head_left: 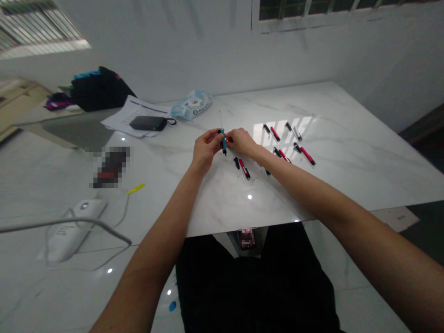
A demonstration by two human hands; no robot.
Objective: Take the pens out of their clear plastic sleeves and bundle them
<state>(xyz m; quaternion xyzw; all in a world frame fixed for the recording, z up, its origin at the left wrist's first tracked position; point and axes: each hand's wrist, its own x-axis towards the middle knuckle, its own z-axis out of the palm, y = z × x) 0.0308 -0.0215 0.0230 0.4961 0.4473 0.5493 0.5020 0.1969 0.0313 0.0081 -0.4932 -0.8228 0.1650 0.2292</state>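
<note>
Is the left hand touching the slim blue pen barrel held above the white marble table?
Touching. The head view shows the left hand with its fingertips closed on the blue pen barrel, while the right hand grips it from the other side.

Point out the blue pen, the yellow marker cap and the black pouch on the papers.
blue pen (224,144), head view, lower barrel.
yellow marker cap (136,188), head view, its middle.
black pouch (148,122), head view, top face.
</note>
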